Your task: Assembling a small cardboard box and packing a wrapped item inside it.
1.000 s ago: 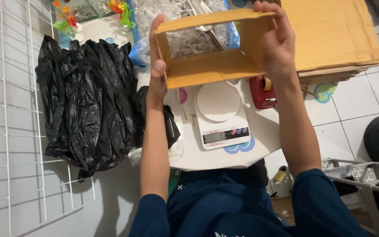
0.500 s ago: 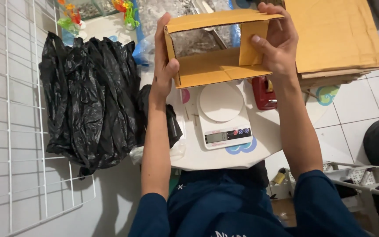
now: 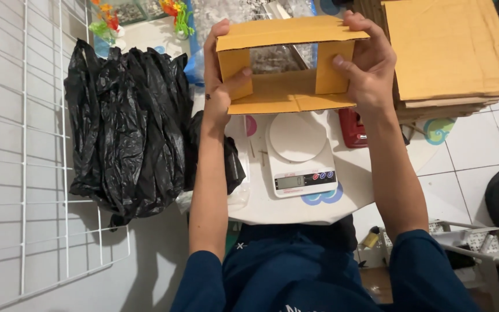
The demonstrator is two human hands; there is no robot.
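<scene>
you hold a cardboard box [image 3: 287, 66] up in the air with both hands, above the small white bench [image 3: 295, 202] and just over the white kitchen scale [image 3: 298, 153]. your left hand [image 3: 220, 86] grips the left end: the fingers are curled around the outside wall and the thumb presses on the left inner flap. your right hand [image 3: 368, 69] grips the right end in the same way, with the fingers closed over the top edge and the thumb on the right inner flap.

the box is already opened from flat into a rectangle tube. the two short flaps are folded inward. the long lower flap lies out toward you, and the long upper flap stands over the opening, so this end is not closed yet. you can look through the box to the things behind it, so i judge the far end is open too. i see no tape on the box.

beside the box, on your right, a stack of flat cardboard sheets [image 3: 449, 49] is waiting. on your left a heap of black plastic bags [image 3: 125, 124] lies next to a white wire grid [image 3: 24, 144].
</scene>
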